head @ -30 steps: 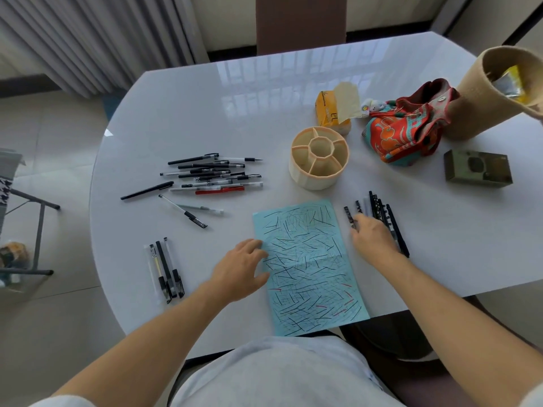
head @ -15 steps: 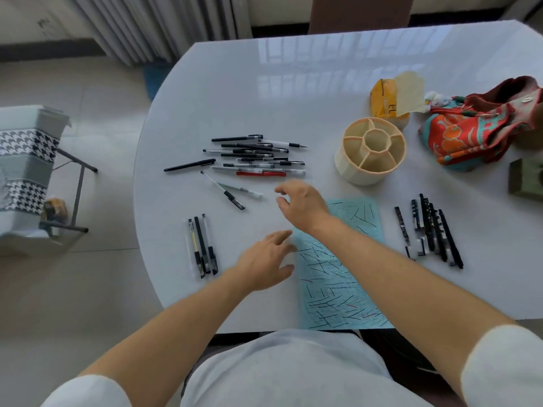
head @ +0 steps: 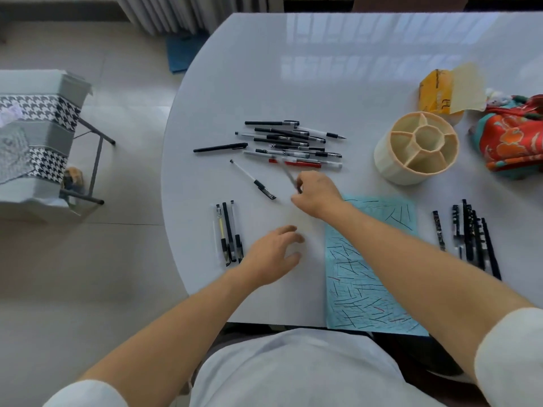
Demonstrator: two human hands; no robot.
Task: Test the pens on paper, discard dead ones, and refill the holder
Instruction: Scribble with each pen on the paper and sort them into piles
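- Blurred beyond detail: a thin pen (head: pixel 291 178) pinched in the curled fingers of the right hand (head: pixel 316 193), slanting up from the hand toward the pile; colour and cap impossible to tell.
- Partly covered by the right forearm: the blue scribbled paper (head: pixel 361 292), its near corner overhanging the edge of the white table (head: pixel 338 83).
- Cut off at the right border: an orange patterned cloth bag (head: pixel 511 142).
- Half hidden behind a pale flap: a yellow packet (head: pixel 435 95), behind the holder.
- Left hand (head: pixel 271 255) low over bare table left of the paper, fingers loosely spread, holding nothing; contact with the surface unclear.
- Loose pile of pens (head: pixel 293 143) beyond the right hand, one black pen (head: pixel 220 148) and one clear pen (head: pixel 253 180) lying apart to its left.
- Three pens in a neat row (head: pixel 227 233) near the table edge, just left of the left hand.
- Row of dark pens (head: pixel 467 233) right of the paper.
- Empty compartmented holder (head: pixel 415 151) upright, beyond the paper.
- Houndstooth-covered stand (head: pixel 35 127) on the floor, far left.
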